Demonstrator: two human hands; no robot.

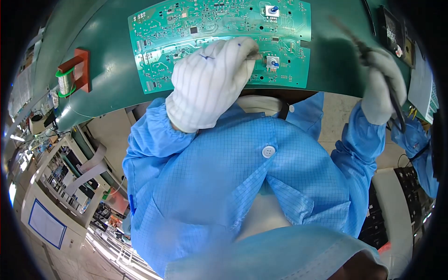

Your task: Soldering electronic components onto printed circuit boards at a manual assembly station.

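Observation:
A large green circuit board [224, 25] lies on the green work surface, covered with small parts. Two white square components with blue shafts sit at its right side, an upper one [272, 11] and a lower one [272, 62]. White-gloved, my left hand [210, 81] rests over the lower middle of the board, its fingers curled into a pinch just left of the lower component. What the fingertips hold, if anything, is hidden. To the right of the board, my right hand [383, 84], also gloved, grips a soldering iron [364, 49] whose slender tip points up-left and is blurred by motion.
A spool of solder wire [65, 84] hangs on a red stand [83, 70] at the left of the table. A dark tray [393, 32] stands at the far right. Shelving [60, 172] is at lower left. Another blue sleeve [417, 149] shows at the right edge.

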